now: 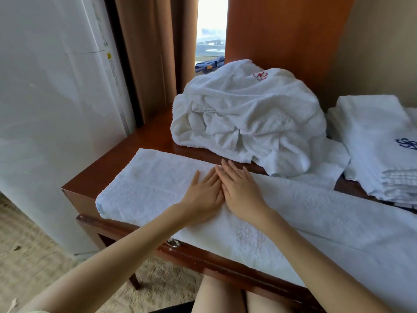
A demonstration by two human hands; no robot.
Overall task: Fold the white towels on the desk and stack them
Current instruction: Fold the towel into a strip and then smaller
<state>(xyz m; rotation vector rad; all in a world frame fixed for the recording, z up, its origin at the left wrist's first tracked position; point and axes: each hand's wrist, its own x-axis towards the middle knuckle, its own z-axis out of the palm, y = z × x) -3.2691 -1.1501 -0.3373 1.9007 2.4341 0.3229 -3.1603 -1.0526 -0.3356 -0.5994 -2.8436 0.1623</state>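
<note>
A long white towel (146, 177) lies flat across the front of the brown wooden surface (126, 152). Its left end sits near the left front corner. Its near side hangs down over the front edge, toward the person's knees (221, 297). The right part of the towel runs out of the picture.

Both hands lie on the middle of this towel. The left hand (203, 196) is flat, palm down, with its fingers straight. The right hand (242, 192) is flat too, palm down, fingers straight and a little spread. The two hands touch side by side. They press on the towel and do not grab it.

Behind the hands sits a big messy pile of white towels (248, 123). It is all bunched up, and one part has a small red flower mark (260, 75) on top. The front of the pile comes down close to the far edge of the long towel.

On the right is a stack of folded white towels (372, 136). The top one has a blue mark (407, 143). This stack is just beside the messy pile.

A small metal handle (173, 242) peeks out under the front edge of the surface.

Behind the pile stands a brown wooden panel (282, 30). Left of it is a bright window (212, 26) with a blue cloth (208, 64) on the sill. Brown curtains (144, 53) hang next to the window. A tall white box (56, 98) stands on the left. The floor (33, 256) has a tan carpet.
</note>
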